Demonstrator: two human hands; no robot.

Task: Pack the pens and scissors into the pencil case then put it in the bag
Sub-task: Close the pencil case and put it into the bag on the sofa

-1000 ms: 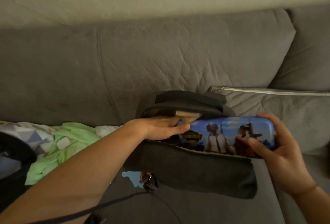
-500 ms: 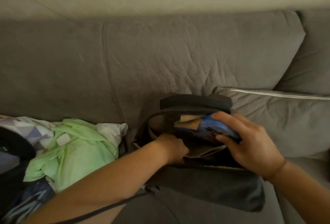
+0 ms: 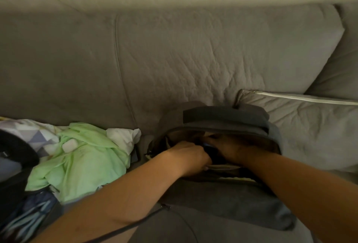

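Far left, near edge: pale green crumpled cloth (image 3: pixel 81 163) heaped on the grey fabric sofa (image 3: pixel 174 64), with a white patterned cloth (image 3: pixel 29 132) and a dark rounded object (image 3: pixel 13 151) beside it; identity of the latter unclear. Centre: left hand (image 3: pixel 190 158) curled over the near lip of the dark grey fabric bag (image 3: pixel 228 200), apparently gripping the rim to keep the mouth open. Just right, right hand (image 3: pixel 235 150) sunk in the opening, in shadow; cannot tell how its fingers lie. Blue printed pencil case (image 3: pixel 208 144): only a small blue sliver shows between the hands, down in the bag. Judgement: case looks rigid, smooth, light, likely slippery; best held across its narrow width near one end. Bag is soft and slumps, so the rim needs holding. Right: grey cushion with a white zip (image 3: pixel 310 126) touches the bag. Sofa is soft, uneven support; lighting dim.
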